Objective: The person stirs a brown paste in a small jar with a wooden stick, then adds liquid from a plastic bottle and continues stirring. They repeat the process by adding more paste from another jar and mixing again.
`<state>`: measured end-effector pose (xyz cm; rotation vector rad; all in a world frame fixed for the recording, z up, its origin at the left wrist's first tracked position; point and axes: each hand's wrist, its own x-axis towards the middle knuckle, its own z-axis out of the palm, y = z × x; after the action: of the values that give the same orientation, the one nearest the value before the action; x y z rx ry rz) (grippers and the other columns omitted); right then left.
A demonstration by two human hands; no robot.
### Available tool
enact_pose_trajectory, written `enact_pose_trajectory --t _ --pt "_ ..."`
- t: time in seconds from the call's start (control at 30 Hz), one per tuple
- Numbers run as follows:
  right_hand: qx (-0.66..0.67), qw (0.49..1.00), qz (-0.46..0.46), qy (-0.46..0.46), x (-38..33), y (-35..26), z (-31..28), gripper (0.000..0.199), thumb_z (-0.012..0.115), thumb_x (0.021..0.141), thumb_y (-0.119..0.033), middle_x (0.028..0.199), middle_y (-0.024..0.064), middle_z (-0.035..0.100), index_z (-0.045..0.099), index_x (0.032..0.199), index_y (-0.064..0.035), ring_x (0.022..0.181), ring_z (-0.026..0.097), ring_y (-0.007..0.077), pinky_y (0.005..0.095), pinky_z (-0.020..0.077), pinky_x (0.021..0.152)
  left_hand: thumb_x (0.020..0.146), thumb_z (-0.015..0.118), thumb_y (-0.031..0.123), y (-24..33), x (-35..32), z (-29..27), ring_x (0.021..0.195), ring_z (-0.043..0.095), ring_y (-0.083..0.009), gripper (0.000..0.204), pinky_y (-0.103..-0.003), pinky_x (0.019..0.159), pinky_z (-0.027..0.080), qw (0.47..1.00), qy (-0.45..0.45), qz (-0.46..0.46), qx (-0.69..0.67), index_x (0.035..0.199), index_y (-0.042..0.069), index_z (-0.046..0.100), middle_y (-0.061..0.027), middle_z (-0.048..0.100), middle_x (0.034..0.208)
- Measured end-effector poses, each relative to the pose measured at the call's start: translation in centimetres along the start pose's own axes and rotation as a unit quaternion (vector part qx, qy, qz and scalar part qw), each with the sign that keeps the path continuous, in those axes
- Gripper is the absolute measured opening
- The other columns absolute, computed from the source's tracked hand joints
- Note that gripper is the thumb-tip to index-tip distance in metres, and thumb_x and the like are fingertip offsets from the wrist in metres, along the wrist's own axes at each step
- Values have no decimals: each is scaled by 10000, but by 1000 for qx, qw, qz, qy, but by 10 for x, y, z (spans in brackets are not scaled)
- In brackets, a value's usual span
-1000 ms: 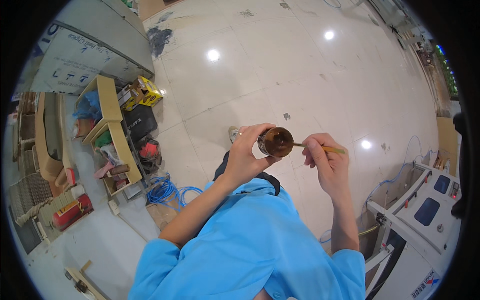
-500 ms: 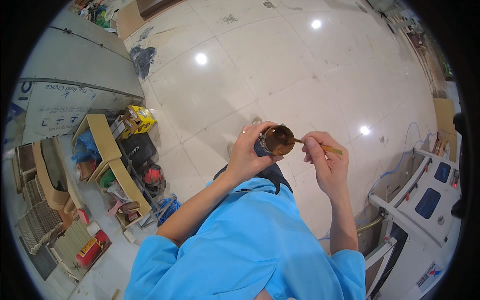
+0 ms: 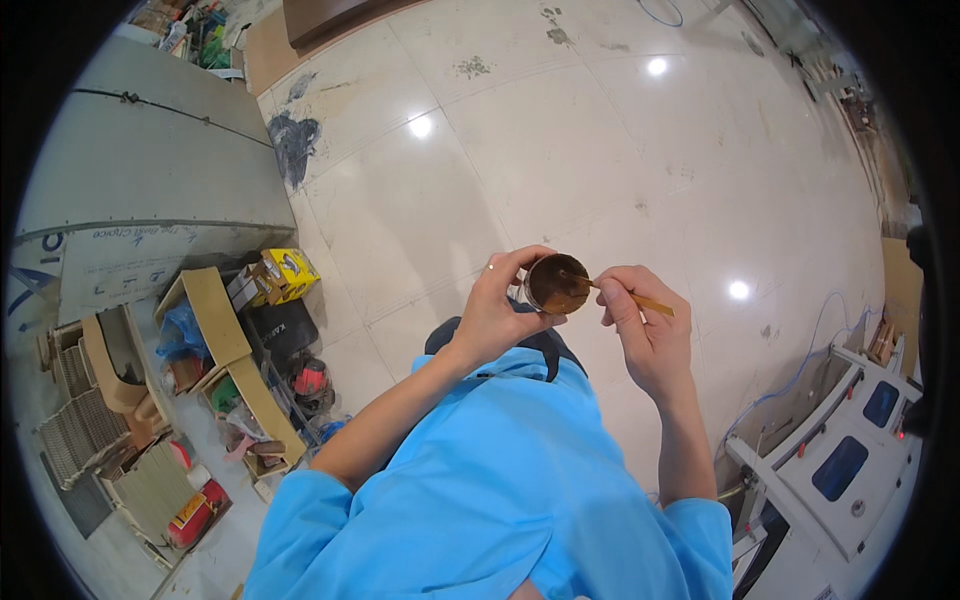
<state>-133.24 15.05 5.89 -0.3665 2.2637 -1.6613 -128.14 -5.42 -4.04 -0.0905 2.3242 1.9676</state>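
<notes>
The left hand (image 3: 500,312) curves its thumb and fingers around the near side of a round, brown-lined cup (image 3: 548,298) in front of the waist — a wrapping hold that likely steadies it and leaves the mouth uncovered, facing the head camera. To its right, a thin yellowish stick (image 3: 652,303) crosses the rim into that mouth, pinched between the right hand's (image 3: 652,328) thumb and fingers, probably for fine control of the tip.
</notes>
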Motion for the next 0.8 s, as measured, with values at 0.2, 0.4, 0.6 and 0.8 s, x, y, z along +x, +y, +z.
enact_pose_trajectory --t 0.2,0.4,0.6,0.8 --pt "-27 999 22 -23 73 -2 -31 189 622 1102 -126 865 73 701 720 1069 33 718 637 113 266 525 644 699 968 156 6 73 1 1165 598 -231 726 -399 946 506 1000 23 17 -11 1357 154 660 2 724 1248" --pt "-31 997 54 -49 149 -2 -32 247 586 1124 -150 927 79 696 720 1061 47 702 624 112 251 519 625 714 957 194 0 134 -31 1207 597 -219 730 -380 977 478 1000 17 -14 -7 1377 145 656 -3 716 1294" --pt "-56 996 43 -62 247 -12 -5 232 596 1119 -152 892 69 695 720 1058 35 697 622 98 244 506 616 709 953 178 -13 205 -92 1186 597 -211 727 -374 970 482 999 23 -12 -23 1372 142 658 -6 722 1274" --pt "-63 997 39 -33 346 -40 36 209 611 1110 -143 861 57 699 721 1048 24 703 633 108 258 527 630 715 948 182 -19 282 -170 1187 597 -216 721 -388 982 488 999 30 -3 -42 1374 152 657 -10 725 1278"
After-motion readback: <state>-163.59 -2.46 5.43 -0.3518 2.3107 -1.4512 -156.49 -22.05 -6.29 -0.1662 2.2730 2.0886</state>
